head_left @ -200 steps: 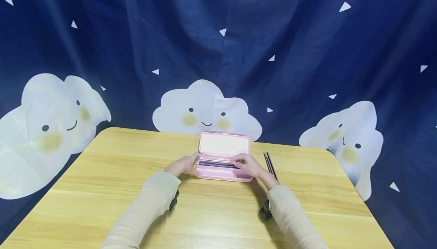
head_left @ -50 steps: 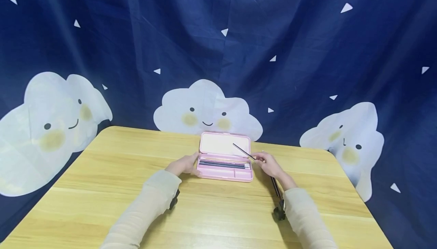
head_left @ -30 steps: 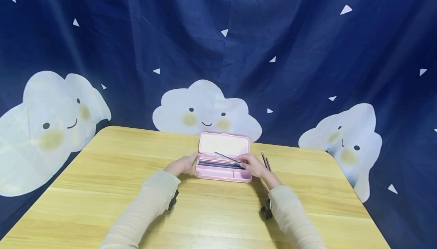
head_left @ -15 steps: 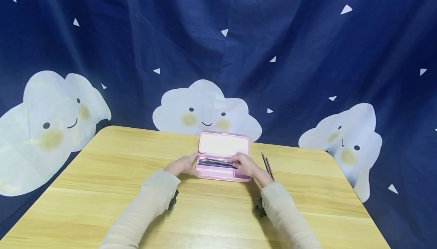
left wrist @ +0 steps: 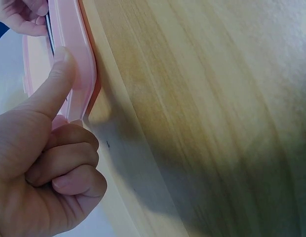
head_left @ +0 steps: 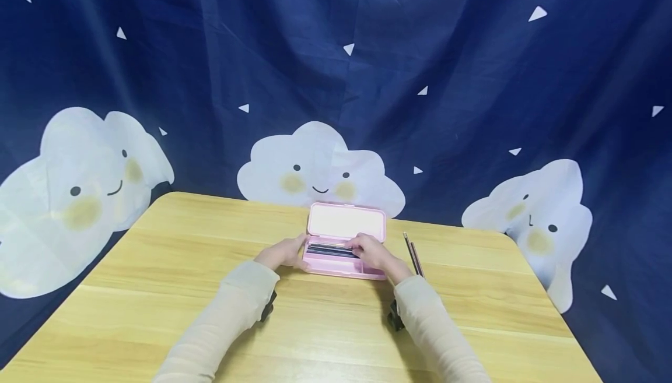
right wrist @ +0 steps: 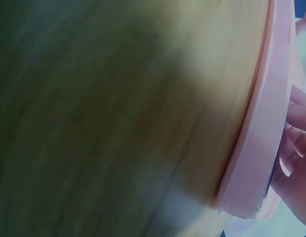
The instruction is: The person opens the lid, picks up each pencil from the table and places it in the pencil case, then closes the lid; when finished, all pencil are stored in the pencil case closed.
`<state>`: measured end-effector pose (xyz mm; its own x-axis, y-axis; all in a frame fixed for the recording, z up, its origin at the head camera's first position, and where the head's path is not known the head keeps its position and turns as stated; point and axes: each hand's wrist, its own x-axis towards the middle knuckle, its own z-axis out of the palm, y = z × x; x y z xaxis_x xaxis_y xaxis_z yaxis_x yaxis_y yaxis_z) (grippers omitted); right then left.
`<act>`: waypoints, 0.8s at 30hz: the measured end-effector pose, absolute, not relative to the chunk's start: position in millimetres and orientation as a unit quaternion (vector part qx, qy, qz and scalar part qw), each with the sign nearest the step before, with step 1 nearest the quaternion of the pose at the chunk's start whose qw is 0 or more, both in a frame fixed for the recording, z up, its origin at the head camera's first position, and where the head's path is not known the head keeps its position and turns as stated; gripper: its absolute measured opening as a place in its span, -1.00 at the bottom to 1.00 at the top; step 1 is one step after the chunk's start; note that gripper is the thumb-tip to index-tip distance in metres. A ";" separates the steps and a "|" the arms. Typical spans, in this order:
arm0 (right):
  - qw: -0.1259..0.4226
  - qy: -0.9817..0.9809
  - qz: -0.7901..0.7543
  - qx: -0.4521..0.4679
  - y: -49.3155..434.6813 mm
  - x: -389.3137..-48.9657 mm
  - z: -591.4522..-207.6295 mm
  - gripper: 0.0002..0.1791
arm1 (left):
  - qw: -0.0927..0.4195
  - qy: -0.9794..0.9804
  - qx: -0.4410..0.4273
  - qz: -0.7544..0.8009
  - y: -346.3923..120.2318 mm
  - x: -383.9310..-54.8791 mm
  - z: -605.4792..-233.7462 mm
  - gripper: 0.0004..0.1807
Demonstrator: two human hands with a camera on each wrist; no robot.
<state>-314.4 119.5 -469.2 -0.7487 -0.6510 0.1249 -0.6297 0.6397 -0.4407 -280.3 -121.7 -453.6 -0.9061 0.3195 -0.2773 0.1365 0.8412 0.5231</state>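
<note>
A pink pencil case [head_left: 332, 265] lies with its lid [head_left: 346, 222] raised at the far middle of the table. Dark pencils [head_left: 328, 249] line its long rear compartment. My left hand [head_left: 283, 253] grips the case's left end; in the left wrist view, its thumb [left wrist: 59, 76] presses on the case [left wrist: 79, 49] and the other fingers are curled. Inside the case, my right hand [head_left: 370, 250] pinches a dark pencil by the right ends of the row. The right wrist view shows those curled fingers [right wrist: 298, 111] behind the front wall; they hide much of the pencil.
Right of the case, dark pencils [head_left: 412, 253] lie on the wooden table [head_left: 325, 324], partly behind my right wrist. A dark blue curtain [head_left: 294, 51] with cloud prints hangs just behind the table's far edge.
My right hand has brought a pencil from the right of the case, over it, and lowered it leftward into the row. My left hand stays at the case's left end.
</note>
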 end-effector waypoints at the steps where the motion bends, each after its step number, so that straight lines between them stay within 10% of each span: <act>1: 0.024 0.906 -0.233 -0.353 118.6 -314.2 -468.8 -0.74 | 0.180 0.942 0.121 0.254 -121.6 -280.4 -453.6 -0.16; 24: 0.030 0.899 -0.293 -0.324 128.7 -313.5 -472.7 -0.77 | 0.180 0.941 0.123 0.258 -121.2 -279.6 -453.2 -0.17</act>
